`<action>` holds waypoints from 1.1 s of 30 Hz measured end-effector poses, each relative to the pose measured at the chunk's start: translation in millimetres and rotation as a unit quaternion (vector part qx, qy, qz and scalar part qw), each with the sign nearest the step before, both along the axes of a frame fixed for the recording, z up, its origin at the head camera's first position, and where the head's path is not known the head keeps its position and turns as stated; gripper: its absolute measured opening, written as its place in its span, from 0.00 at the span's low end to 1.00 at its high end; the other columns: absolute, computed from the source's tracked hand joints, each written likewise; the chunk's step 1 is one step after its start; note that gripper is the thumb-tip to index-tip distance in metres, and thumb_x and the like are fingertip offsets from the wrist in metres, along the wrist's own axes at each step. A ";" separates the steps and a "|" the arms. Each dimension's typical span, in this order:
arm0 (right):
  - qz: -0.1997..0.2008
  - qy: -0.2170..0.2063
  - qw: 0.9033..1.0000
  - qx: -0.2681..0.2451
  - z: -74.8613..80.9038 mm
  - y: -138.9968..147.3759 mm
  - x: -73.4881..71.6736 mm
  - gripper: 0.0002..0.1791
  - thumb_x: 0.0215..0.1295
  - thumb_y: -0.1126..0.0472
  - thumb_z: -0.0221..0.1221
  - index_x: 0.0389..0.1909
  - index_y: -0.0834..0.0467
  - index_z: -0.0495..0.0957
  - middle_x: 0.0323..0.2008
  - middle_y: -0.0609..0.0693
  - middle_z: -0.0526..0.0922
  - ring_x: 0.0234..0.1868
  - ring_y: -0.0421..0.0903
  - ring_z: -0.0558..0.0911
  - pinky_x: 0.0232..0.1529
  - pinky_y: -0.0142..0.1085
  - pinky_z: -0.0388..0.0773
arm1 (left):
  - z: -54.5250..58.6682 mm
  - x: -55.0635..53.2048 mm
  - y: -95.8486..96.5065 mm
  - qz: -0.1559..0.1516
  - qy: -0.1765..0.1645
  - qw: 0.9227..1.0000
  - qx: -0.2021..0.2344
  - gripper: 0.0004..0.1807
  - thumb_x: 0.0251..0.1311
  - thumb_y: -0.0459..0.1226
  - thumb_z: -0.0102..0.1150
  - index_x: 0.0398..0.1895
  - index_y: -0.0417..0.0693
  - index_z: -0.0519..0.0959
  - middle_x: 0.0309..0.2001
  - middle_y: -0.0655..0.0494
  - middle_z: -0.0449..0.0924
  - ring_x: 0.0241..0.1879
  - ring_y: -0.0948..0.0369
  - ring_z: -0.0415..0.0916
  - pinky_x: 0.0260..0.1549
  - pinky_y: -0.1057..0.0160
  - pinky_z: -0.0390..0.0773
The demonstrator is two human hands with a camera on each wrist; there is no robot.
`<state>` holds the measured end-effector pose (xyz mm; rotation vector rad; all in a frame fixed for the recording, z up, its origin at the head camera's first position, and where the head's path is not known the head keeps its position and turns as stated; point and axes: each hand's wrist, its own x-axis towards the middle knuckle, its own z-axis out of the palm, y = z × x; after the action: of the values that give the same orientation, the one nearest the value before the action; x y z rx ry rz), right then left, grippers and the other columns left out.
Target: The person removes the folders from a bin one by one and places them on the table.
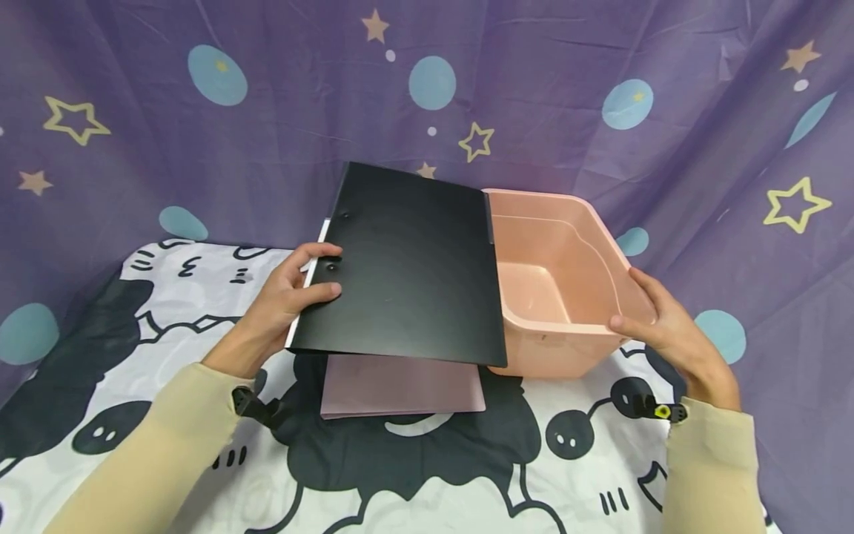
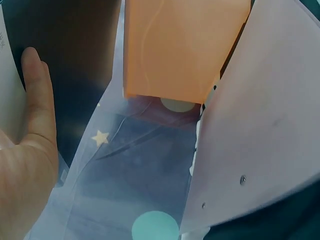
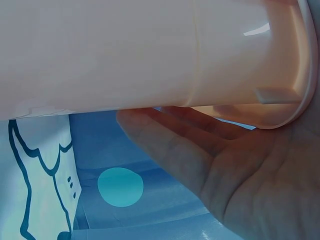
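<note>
My left hand (image 1: 293, 293) grips a black file folder (image 1: 407, 259) by its left edge, where a white strip shows. The folder is tilted above a mauve folder (image 1: 403, 386), hiding most of it. In the left wrist view, two small rivets show on the mauve folder (image 2: 250, 110), and a finger lies along the black folder (image 2: 82, 65). My right hand (image 1: 674, 337) holds a pink plastic bin (image 1: 567, 348) at its right rim, thumb over the edge. The right wrist view has the fingers under the bin's wall (image 3: 125, 55). The black folder overlaps the bin's left side.
A sheet (image 1: 260, 482) with black-and-white cartoon figures covers the surface beneath. Behind it hangs a purple curtain (image 1: 280, 111) with stars and blue ovals, close to the back of the bin.
</note>
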<state>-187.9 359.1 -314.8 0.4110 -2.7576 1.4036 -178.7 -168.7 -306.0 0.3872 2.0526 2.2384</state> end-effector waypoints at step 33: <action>-0.001 -0.003 1.000 0.009 1.3 0.2 1.6 0.51 0.60 0.61 0.63 0.76 0.55 0.39 0.69 0.64 0.55 0.56 0.44 0.69 0.47 0.18 0.64 | -27.4 26.3 -61.1 0.021 -0.006 1.000 0.001 0.26 0.61 0.25 0.57 0.60 0.54 0.68 0.38 0.53 0.81 0.27 0.55 0.83 0.23 0.56 0.81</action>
<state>-186.3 359.3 -313.6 0.4052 -2.7764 1.3823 -152.5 -229.8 -333.4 0.3323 2.0731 2.2600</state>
